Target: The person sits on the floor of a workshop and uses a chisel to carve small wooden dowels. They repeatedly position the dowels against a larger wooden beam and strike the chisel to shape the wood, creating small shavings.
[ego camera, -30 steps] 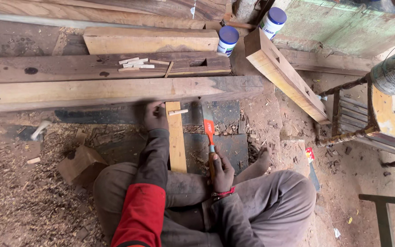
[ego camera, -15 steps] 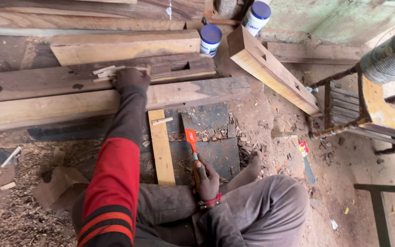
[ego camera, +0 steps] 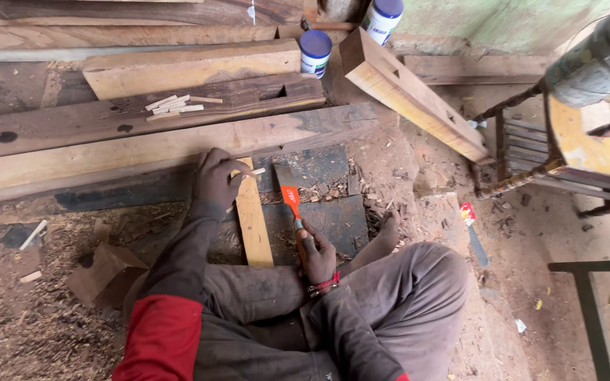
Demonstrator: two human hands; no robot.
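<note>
I sit cross-legged on a sawdust floor. My left hand (ego camera: 218, 180) rests on the top end of a pale wooden slat (ego camera: 253, 224) that lies upright in view on a dark board (ego camera: 326, 212); a thin wooden peg (ego camera: 248, 173) sits between its fingers. My right hand (ego camera: 316, 254) grips the orange handle of a chisel (ego camera: 289, 189), whose flat blade points away from me, just right of the slat. Several small pale pegs (ego camera: 172, 106) lie on the dark plank behind.
Long planks (ego camera: 171, 144) are stacked across the back. Two white jars with blue lids (ego camera: 315, 52) stand by a slanted mortised beam (ego camera: 411, 99). A wooden chair frame (ego camera: 524, 152) and metal frame (ego camera: 587, 282) stand right. A wood offcut (ego camera: 104, 271) lies left.
My left hand came back from the pile of small pegs on the plank to the top of the slat, bringing one peg. The chisel hand stayed almost still.
</note>
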